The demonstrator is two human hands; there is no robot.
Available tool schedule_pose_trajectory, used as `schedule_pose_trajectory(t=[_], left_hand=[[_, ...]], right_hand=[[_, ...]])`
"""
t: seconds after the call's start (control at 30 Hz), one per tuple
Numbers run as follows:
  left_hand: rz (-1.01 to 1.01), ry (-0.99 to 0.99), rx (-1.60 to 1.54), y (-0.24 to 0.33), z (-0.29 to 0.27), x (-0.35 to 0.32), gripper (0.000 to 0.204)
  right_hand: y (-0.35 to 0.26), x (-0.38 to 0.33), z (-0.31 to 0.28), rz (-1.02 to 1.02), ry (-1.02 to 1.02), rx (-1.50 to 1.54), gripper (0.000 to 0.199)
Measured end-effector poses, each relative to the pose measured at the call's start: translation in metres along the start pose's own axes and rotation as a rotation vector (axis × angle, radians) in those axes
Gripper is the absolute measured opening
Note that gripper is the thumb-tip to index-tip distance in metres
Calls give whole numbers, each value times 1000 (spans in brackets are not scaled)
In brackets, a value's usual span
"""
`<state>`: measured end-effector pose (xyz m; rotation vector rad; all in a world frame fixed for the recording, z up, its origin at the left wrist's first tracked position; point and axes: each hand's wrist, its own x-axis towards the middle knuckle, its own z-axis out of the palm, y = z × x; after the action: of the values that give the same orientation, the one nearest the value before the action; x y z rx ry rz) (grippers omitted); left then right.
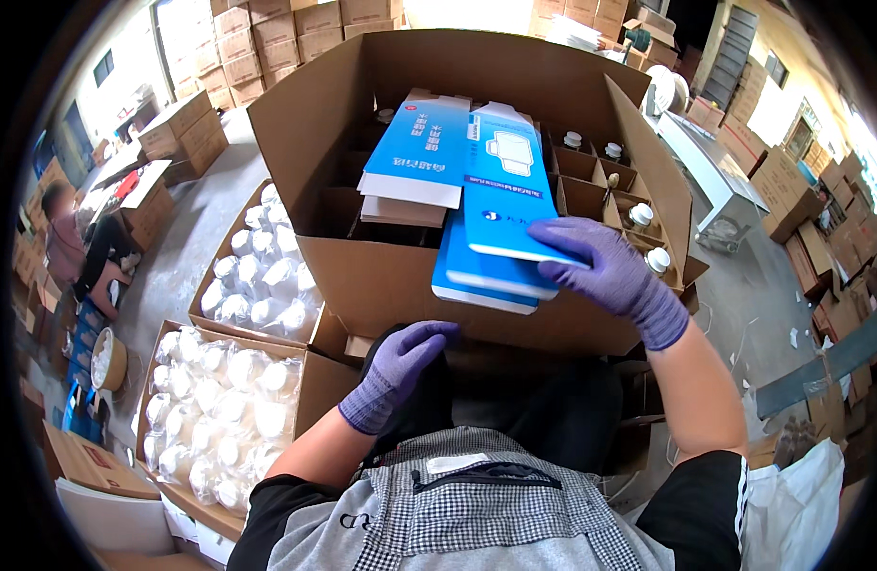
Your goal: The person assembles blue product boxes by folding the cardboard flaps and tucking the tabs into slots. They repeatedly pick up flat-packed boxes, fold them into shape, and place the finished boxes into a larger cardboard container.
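Observation:
A large brown cardboard box (362,276) stands in front of me with its flaps up and dividers inside. Across it lie two piles of flattened blue-and-white cartons, the left pile (414,152) beside the right one. My right hand (610,276), in a purple knit glove, grips the near edge of the top blue carton (510,205) in the right pile; more blue cartons (486,290) poke out beneath it. My left hand (405,366), gloved alike, hovers by the box's near side over my lap, fingers stretched out and holding nothing. White-capped bottles (640,215) stand in the right-hand compartments.
At my left, two open boxes hold plastic-wrapped white bottles (224,409) and more bottles (262,271). Further left a person (72,243) sits by stacked cartons (186,138). A metal table (714,171) stands at right. A white plastic sack (790,504) lies near my right elbow.

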<state>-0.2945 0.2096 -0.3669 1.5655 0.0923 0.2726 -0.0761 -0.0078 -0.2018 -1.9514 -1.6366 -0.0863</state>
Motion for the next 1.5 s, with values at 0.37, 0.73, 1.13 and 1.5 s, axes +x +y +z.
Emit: schedule_pose_trajectory(t=[0.37,0.73,1.13,1.5], left_hand=[[-97,51,-708,72,-81,21,80],[-206,-206,30,31,-88,-34,42],[363,529,-93,156,9,-42,29],[181,276,103,177,8,-47,33]], right_hand=[[-109,-141,70,-348,-160,-459,40],[-44,-124,-8,20,398,-355,65],[-173,-171,104,513,871,1140,56],[-167,-152,55,165,199,1043,57]])
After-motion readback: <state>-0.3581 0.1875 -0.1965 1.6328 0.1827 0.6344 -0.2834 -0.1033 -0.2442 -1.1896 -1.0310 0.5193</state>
